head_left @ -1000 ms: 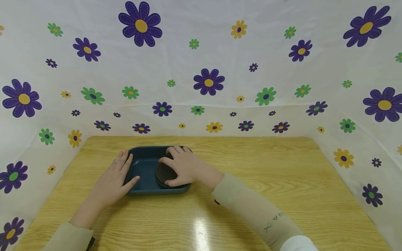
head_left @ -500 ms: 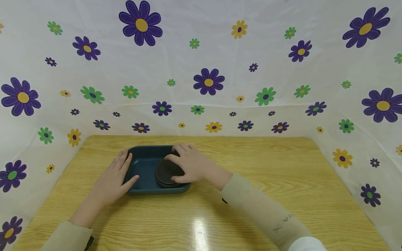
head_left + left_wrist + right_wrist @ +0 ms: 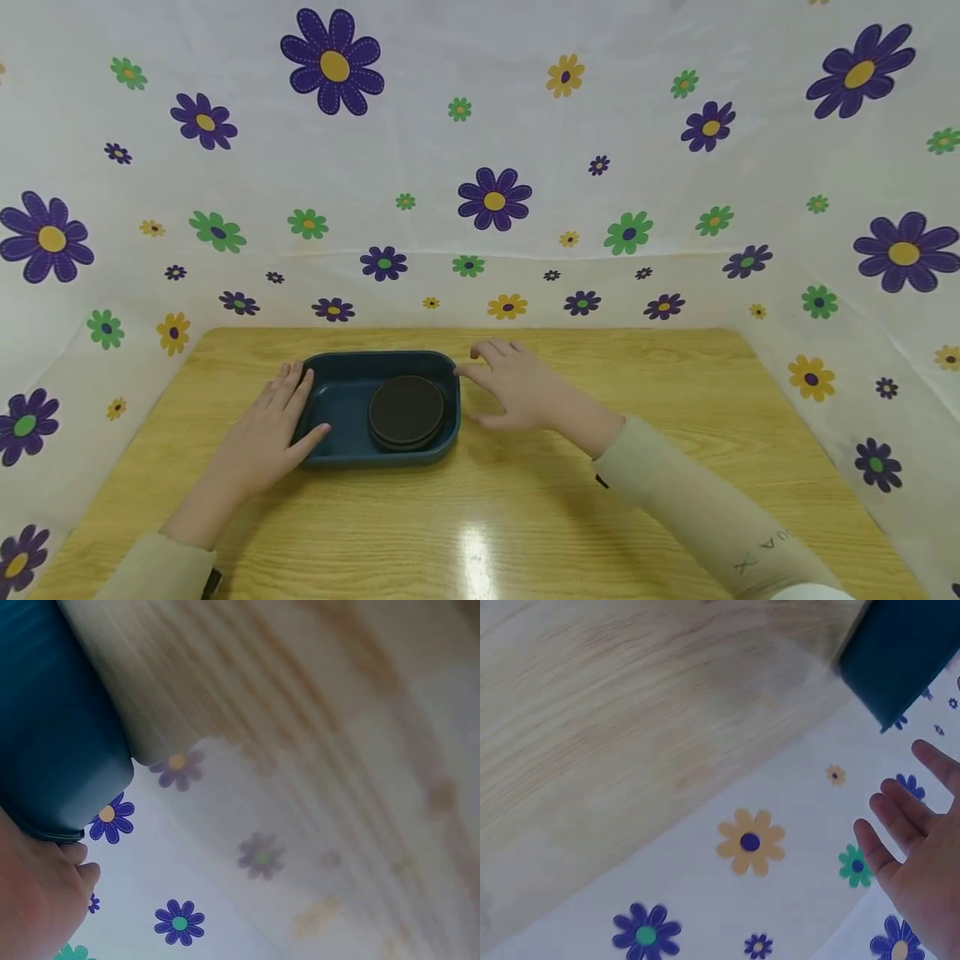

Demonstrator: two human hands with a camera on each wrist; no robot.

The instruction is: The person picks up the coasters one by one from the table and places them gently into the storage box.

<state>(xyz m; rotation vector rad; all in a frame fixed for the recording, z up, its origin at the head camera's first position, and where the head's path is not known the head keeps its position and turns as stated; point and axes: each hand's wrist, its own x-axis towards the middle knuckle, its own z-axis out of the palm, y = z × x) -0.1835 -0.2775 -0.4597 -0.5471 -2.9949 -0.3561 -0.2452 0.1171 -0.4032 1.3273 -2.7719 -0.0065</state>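
Note:
A dark blue rectangular tray [image 3: 337,459] with raised walls lies left of the table's middle. In its right half rest round black discs [image 3: 406,408], stacked, with a second edge showing under the top one. My left hand [image 3: 262,437] rests on the tray's left end, fingers along the rim and thumb over the front corner. Just beyond the right end is my right hand [image 3: 517,387], holding nothing, its fingers spread and loosely bent. The right wrist view shows that hand [image 3: 922,847] with fingers apart, below the tray's outer wall [image 3: 900,660].
The wooden table [image 3: 637,500] extends to the right and in front of the tray. A white cloth [image 3: 420,150] printed with purple, green and yellow flowers hangs behind it and along both sides.
My right hand has let go of the black discs and moved right, out of the tray, leaving them inside. The left hand has stayed at the tray's left end.

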